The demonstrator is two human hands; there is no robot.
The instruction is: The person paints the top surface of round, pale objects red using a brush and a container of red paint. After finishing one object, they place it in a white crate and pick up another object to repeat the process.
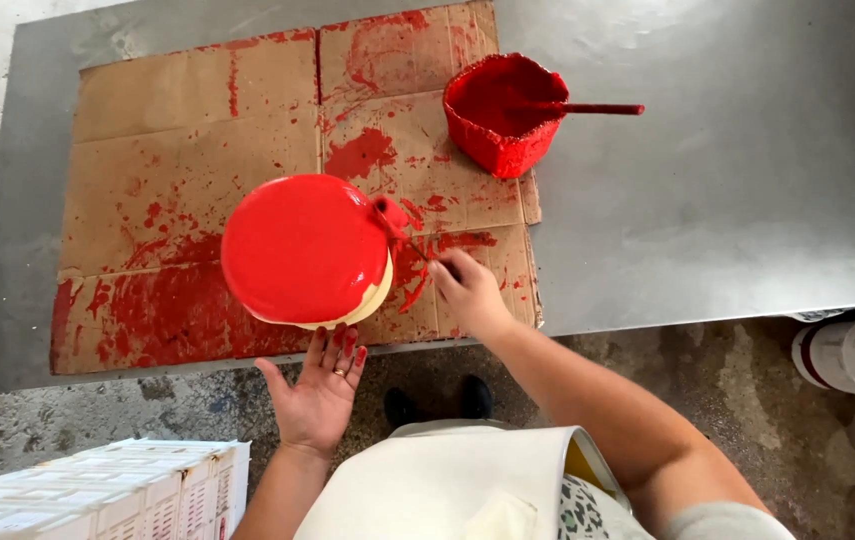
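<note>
Painting a round disc red over stained cardboard.

White boxes (97, 490) sit at my 7 o'clock on the floor; a labelled white-and-red can (852, 355) lies at 3 o'clock. The disc (305, 248) sits centre over the cardboard (187, 150) on the grey surface (727, 180), bucket (502, 112) at 1 o'clock. My left hand (319, 392) is open beneath the disc; my right hand (467, 290) grips a brush (392, 218) at its edge.

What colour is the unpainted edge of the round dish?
Cream, along the lower right edge of the round dish, seen in the head view.
</note>
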